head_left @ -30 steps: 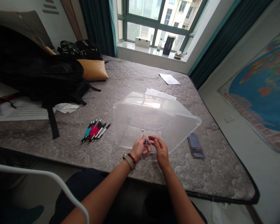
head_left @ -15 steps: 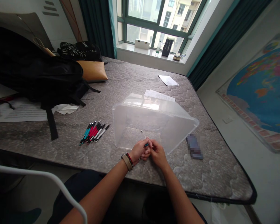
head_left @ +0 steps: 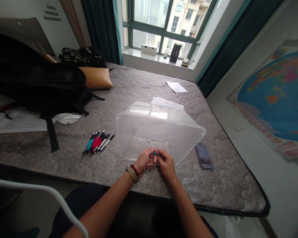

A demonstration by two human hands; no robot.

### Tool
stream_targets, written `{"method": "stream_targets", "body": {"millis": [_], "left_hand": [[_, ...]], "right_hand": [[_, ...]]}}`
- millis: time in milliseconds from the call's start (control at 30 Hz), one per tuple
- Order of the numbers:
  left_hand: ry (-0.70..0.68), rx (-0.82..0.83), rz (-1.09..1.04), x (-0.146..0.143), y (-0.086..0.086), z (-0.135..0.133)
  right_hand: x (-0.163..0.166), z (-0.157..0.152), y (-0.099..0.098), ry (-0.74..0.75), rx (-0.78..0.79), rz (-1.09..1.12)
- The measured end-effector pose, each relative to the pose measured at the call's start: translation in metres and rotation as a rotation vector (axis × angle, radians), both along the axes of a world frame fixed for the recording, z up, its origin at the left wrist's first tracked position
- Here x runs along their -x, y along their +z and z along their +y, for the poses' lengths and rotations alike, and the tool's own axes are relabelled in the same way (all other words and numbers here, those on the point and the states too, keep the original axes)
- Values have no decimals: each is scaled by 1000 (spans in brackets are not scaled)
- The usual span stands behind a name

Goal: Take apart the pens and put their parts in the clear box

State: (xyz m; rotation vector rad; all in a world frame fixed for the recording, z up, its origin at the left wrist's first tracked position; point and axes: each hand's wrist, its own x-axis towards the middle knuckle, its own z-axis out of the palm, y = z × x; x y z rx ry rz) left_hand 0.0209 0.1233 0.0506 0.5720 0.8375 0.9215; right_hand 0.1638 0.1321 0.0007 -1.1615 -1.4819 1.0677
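My left hand (head_left: 144, 161) and my right hand (head_left: 165, 162) meet at the near edge of a clear plastic bin (head_left: 161, 127) lying on the mattress. Both are closed in a pinch around a small teal pen (head_left: 154, 153), whose teal part shows between the fingertips. A tiny metal piece (head_left: 148, 141) lies inside the bin. A bundle of several pens (head_left: 97, 142) in teal, red and black rests on the mattress to the left of the bin.
A black backpack (head_left: 39, 82) and a tan cushion (head_left: 96, 77) lie at the left. Papers (head_left: 176, 87) lie beyond the bin, a blurred dark object (head_left: 203, 158) to its right. A white chair rail (head_left: 39, 195) crosses the lower left. The mattress edge (head_left: 213, 208) runs near me.
My hands came together on the pen; earlier the left held it upright with the right apart. The metal tip no longer sticks up, and a small metal piece now lies in the bin.
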Motion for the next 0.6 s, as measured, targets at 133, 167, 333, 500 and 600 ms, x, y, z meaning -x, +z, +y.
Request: {"method": "stream_targets", "body": {"millis": [133, 167, 333, 500, 600], "left_hand": [[-56, 28, -76, -1, -3, 0], [-60, 31, -90, -1, -3, 0], [66, 16, -87, 1, -1, 1], [315, 48, -32, 5, 0, 5], [424, 72, -26, 7, -2, 7]], "right_hand": [[3, 0, -1, 8, 25, 18], [4, 0, 0, 7, 42, 36], [5, -1, 1, -161, 116, 144], [16, -20, 15, -282, 104, 73], [30, -37, 31, -202, 79, 43]]}}
